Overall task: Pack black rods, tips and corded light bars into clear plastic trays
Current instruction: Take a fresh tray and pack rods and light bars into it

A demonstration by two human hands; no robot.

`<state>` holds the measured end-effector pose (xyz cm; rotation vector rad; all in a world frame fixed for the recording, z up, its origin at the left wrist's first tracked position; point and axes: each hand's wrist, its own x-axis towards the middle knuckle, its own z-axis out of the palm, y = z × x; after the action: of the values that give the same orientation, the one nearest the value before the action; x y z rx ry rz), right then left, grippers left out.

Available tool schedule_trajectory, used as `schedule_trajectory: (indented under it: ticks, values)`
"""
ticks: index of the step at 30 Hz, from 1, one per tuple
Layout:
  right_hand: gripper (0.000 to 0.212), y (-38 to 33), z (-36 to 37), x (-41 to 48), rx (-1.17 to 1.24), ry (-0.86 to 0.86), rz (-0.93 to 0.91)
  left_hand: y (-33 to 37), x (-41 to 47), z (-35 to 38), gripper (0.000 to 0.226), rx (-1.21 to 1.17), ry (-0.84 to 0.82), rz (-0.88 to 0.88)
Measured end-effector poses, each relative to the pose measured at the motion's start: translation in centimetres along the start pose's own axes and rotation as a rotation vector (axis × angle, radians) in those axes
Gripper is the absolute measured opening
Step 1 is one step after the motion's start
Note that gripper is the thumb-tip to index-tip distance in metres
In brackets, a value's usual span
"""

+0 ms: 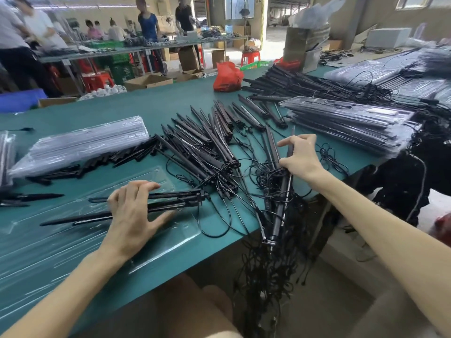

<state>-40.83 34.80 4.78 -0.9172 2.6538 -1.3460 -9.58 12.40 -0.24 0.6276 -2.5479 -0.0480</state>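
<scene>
At eight o'clock on the green table [146,108], the left hand [133,215] presses spread fingers [136,189] onto slim black light bars [170,203] lying in a clear tray [170,242]; at three o'clock the right hand [302,158] pinches another corded bar [280,208], wires dangling.

1. Left hand [133,211] covers the rods' [170,200] middles; grip or press, cannot tell.
2. Tray [156,250] outline faint, slots unreadable; its left part runs off frame.
3. Bar [284,187] in right hand [301,158]: lower end lost among cords [268,276] hanging off the table [122,113].
4. Stack [6,157] at left edge cut off.
5. Far-right trays [415,69] smeared by blur.
</scene>
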Motion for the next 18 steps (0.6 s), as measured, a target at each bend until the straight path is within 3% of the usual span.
schedule_trajectory:
  ticks: [2, 6, 11, 15, 18]
  values:
    - [0.042, 0.0, -0.3, -0.3, -0.016, -0.001, 0.009, 0.1, 0.5, -0.4, 0.077, -0.070, -0.041, 0.006]
    - [0.034, 0.5, 0.3, -1.0, -0.053, -0.017, 0.058, 0.6, 2.7, -1.2, 0.064, -0.070, -0.080, 0.080]
    - [0.021, 1.2, 0.5, -1.2, -0.088, -0.006, 0.019, 1.3, 3.8, -1.6, 0.071, -0.087, -0.442, 0.114]
    - [0.020, 1.3, 0.5, -1.1, -0.108, -0.026, 0.009, 1.6, 3.8, -2.7, 0.040, -0.161, -0.376, 0.170]
    - [0.019, 1.1, 0.8, -1.1, -0.119, -0.029, 0.004, 2.5, 3.7, -3.4, 0.036, -0.104, -0.242, 0.279]
